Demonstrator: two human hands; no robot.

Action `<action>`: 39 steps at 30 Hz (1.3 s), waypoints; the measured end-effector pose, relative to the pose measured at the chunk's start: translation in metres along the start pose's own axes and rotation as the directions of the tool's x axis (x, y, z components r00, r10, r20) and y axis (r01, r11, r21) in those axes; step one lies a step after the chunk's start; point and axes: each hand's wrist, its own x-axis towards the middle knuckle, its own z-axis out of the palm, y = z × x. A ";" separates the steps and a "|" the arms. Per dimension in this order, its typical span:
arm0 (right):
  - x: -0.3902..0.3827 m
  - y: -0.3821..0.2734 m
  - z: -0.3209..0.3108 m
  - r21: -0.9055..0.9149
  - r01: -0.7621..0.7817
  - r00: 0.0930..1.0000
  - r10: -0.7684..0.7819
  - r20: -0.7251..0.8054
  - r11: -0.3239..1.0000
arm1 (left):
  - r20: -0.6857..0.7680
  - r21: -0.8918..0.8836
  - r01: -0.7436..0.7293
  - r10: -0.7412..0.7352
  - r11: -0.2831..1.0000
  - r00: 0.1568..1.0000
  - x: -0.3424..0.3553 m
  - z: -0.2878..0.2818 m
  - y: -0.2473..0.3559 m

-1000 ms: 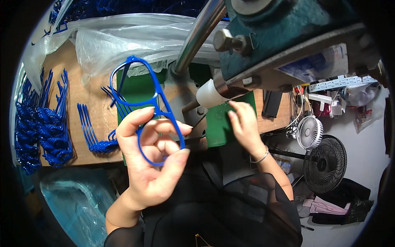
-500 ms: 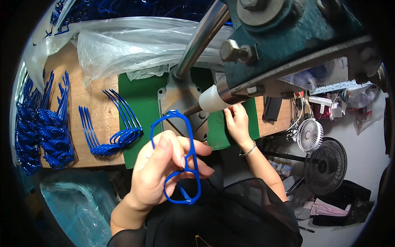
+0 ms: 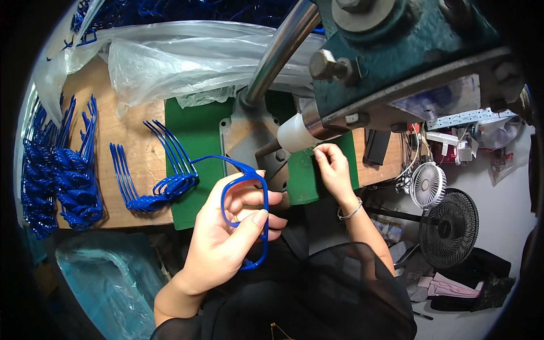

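My left hand (image 3: 218,241) grips a blue eyeglass frame (image 3: 266,195), fingers behind the rim and thumb pressed across it. One temple arm of the frame reaches out to the upper left. To the right, my right hand (image 3: 335,173) is closed in a pinch below a machine's white cylindrical sleeve (image 3: 296,133). A thin sliver shows at its fingertips, too small to name. Under the sleeve, a metal rod (image 3: 267,149) points down toward a metal base (image 3: 241,141) on a green mat (image 3: 192,136).
Several blue frames (image 3: 148,202) stand nested at the mat's left edge, with thicker bundles (image 3: 79,181) farther left. Clear plastic sheeting (image 3: 170,62) lies behind. The green machine head (image 3: 408,56) overhangs at upper right. Two fans, a white one (image 3: 428,186) and a black one (image 3: 447,228), stand right.
My left hand has turned the eyeglass frame, so a temple arm now extends left and the thumb lies across the rim. My right hand has shifted slightly right and down.
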 end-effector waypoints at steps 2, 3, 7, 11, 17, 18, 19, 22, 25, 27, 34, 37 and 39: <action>0.003 0.003 -0.003 0.064 -0.055 0.998 0.054 0.020 0.996 | 0.039 0.001 0.026 -0.026 1.000 0.999 0.000 0.003 0.001; 0.004 0.001 -0.001 0.055 -0.029 0.999 0.027 0.034 0.998 | 0.058 0.005 0.038 -0.038 0.999 0.998 0.000 0.005 0.001; 0.000 -0.006 0.005 -0.168 0.163 0.986 -0.164 0.006 0.972 | 0.115 0.003 0.047 -0.047 0.999 0.992 0.000 0.004 -0.003; -0.003 -0.006 0.012 -0.259 0.200 0.974 -0.219 -0.049 0.945 | 0.098 0.006 0.038 -0.039 0.999 0.994 0.000 0.004 -0.007; 0.002 -0.013 0.010 -0.330 0.191 0.979 -0.202 0.000 0.925 | 0.126 0.071 -0.005 -0.004 0.997 0.992 0.001 0.009 -0.018; 0.004 -0.012 0.008 -0.246 0.165 0.985 -0.174 -0.015 0.955 | 0.135 0.101 -0.026 0.012 0.995 0.991 0.000 0.010 -0.020; 0.006 -0.022 0.003 -0.144 0.111 0.994 -0.111 0.008 0.983 | 0.142 0.131 -0.049 0.030 0.990 0.989 0.000 0.009 -0.021; 0.000 -0.094 -0.018 0.129 0.060 0.982 -0.082 0.172 0.990 | 0.154 0.118 0.086 -0.104 0.989 0.983 -0.004 0.003 -0.017; -0.012 -0.149 -0.022 0.234 0.390 0.840 -0.448 0.305 0.891 | 0.193 0.118 0.134 -0.155 0.984 0.969 -0.013 0.000 -0.011; -0.013 -0.158 -0.017 0.270 0.435 0.782 -0.510 0.359 0.859 | 0.236 0.132 0.083 -0.113 0.988 0.965 -0.017 -0.003 -0.015; -0.007 -0.166 -0.012 0.289 0.551 0.701 -0.622 0.348 0.783 | 0.252 0.166 0.088 -0.128 0.982 0.959 -0.024 -0.006 -0.009; -0.003 -0.163 -0.015 0.278 0.606 0.664 -0.666 0.340 0.745 | 0.264 0.168 0.105 -0.148 0.980 0.953 -0.022 -0.007 -0.009; -0.003 -0.160 -0.017 0.277 0.600 0.670 -0.660 0.339 0.751 | 0.273 0.181 0.084 -0.132 0.980 0.953 -0.021 -0.007 -0.011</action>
